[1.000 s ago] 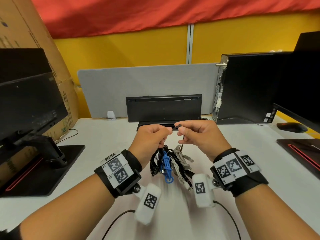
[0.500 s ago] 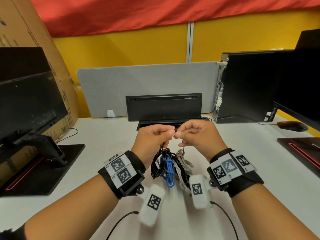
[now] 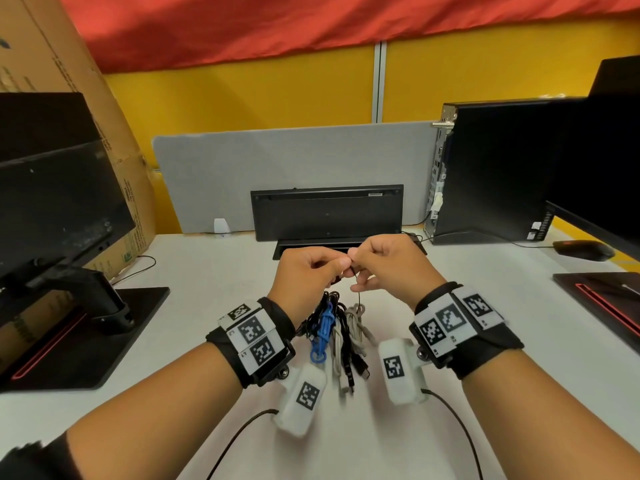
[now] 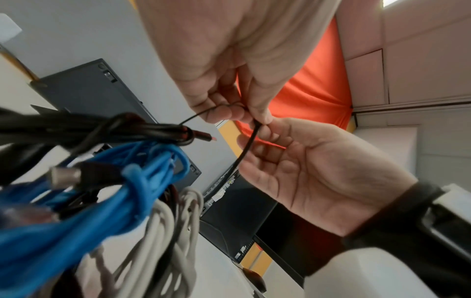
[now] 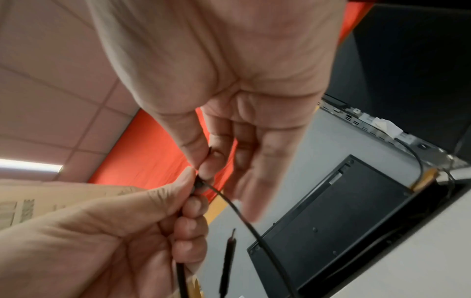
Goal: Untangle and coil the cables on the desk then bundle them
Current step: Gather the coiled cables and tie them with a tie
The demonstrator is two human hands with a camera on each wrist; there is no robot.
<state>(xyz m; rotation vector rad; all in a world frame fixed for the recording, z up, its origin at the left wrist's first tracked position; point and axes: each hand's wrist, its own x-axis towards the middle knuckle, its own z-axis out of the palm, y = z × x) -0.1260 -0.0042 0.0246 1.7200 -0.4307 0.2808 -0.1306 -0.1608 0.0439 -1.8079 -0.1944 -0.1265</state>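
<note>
So we've got both hands up over the white desk (image 3: 207,278), fingertips meeting around a thin black tie (image 4: 246,147). Our left hand (image 3: 306,271) pinches it between thumb and forefinger with the other fingers curled in, and our right hand (image 3: 388,265) pinches the same tie right beside it, thumb against fingertip, the remaining fingers looser.

The tie runs down from the pinch to the cable bundle (image 3: 334,330) hanging under our hands, lower ends down by the desk; can't tell if they actually touch it. The bundle has a blue cable (image 3: 323,329) in the middle, black cables (image 4: 102,129) wrapped around it, and grey-white cables (image 3: 356,322) on the right side. In the left wrist view the tie loops around the black cables near a red-tipped plug (image 4: 203,135).

Behind our hands a black keyboard (image 3: 327,213) stands on edge against the grey divider (image 3: 277,161). A monitor (image 3: 52,202) sits left, a PC tower (image 3: 491,168) right, a mouse (image 3: 583,250) beyond.
</note>
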